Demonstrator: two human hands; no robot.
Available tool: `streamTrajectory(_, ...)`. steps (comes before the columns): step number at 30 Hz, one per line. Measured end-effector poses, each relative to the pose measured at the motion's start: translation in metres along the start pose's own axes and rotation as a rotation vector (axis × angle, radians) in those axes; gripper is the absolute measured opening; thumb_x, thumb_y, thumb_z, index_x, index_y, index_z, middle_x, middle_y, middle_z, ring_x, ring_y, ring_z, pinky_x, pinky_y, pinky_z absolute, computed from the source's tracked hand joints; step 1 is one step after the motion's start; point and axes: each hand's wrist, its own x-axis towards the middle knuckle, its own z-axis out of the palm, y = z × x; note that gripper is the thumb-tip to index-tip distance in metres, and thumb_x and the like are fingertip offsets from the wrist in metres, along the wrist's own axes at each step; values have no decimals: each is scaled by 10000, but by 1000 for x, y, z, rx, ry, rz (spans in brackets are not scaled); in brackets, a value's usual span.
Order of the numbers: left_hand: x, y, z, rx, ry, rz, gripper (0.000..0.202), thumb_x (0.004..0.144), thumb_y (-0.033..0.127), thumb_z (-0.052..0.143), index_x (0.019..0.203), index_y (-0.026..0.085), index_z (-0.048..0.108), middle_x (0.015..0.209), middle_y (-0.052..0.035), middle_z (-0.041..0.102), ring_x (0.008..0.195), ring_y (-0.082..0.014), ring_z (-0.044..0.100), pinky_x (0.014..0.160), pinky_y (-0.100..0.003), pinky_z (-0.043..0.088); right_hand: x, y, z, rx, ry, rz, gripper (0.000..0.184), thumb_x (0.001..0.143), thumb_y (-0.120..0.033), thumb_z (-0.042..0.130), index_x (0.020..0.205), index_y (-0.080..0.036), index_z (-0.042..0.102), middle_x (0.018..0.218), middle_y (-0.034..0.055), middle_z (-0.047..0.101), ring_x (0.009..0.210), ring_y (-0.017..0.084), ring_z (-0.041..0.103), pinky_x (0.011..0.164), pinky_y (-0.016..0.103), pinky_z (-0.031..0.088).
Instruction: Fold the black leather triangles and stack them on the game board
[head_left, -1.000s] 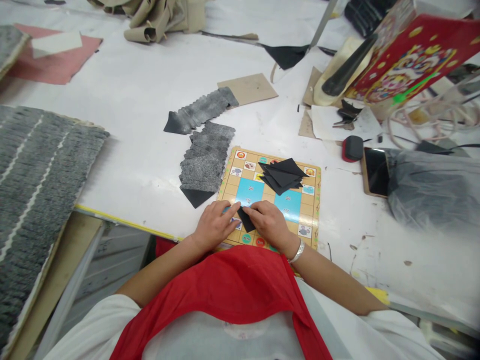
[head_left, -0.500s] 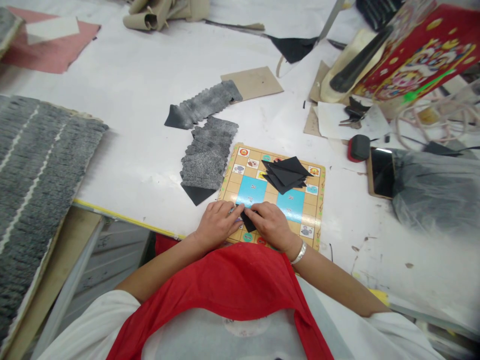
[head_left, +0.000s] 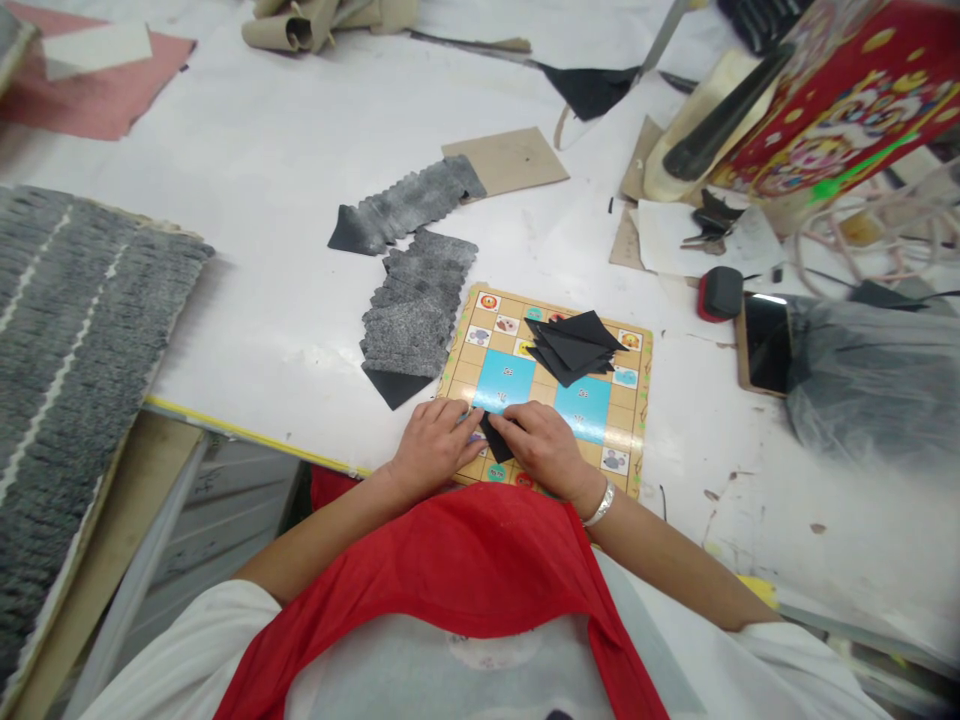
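Both my hands rest on a yellow game board near the table's front edge. My left hand and my right hand are closed together on one small black piece, fingers pressed onto it from both sides. Further back on the board lies a loose pile of black triangular pieces. Left of the board, grey textured pieces lie overlapped in a row, with a second row behind them.
A phone and a grey plastic bag lie at the right. A red printed box and cables stand at the back right. A large grey textured sheet covers the left. Cardboard lies behind.
The view has shifted slightly. My hands stay on the black piece, with only small finger movements.
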Motion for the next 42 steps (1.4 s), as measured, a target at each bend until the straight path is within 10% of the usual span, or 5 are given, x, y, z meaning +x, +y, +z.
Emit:
streamTrajectory(10, -4, 3, 2, -102, 169, 43, 580, 878, 439, 509, 1299, 56, 401, 1203, -197, 567, 1147, -279, 506, 975, -405, 411, 11, -6, 5, 2, 54, 23, 235, 937, -197, 444, 1072, -158, 633, 929, 90, 625, 816, 193, 479, 710, 312, 366)
streamTrajectory(27, -1, 17, -4, 77, -34, 70, 514, 869, 492, 502, 1286, 190, 506, 1238, -121, 580, 1191, -310, 471, 1033, -498, 297, -38, 7, -11, -30, 40, 31, 279, 929, -155, 436, 1159, -118, 590, 984, 108, 619, 864, 208, 476, 758, 327, 399)
streamTrajectory(37, 4, 27, 13, 109, -70, 158, 773, 852, 642, 387, 1259, -4, 509, 1248, -265, 545, 1190, -339, 503, 1028, -438, 366, -50, 10, -23, -65, -37, 1, 291, 923, -144, 436, 1177, -95, 568, 1004, 120, 600, 869, 215, 460, 749, 337, 390)
streamTrajectory(42, 4, 38, 17, 153, -105, 98, 782, 801, 698, 425, 1343, 136, 467, 1281, -249, 527, 1201, -377, 493, 1000, -493, 372, -53, 10, -27, -81, -50, -2, 273, 927, -162, 432, 1145, -100, 584, 980, 121, 597, 871, 218, 458, 734, 338, 379)
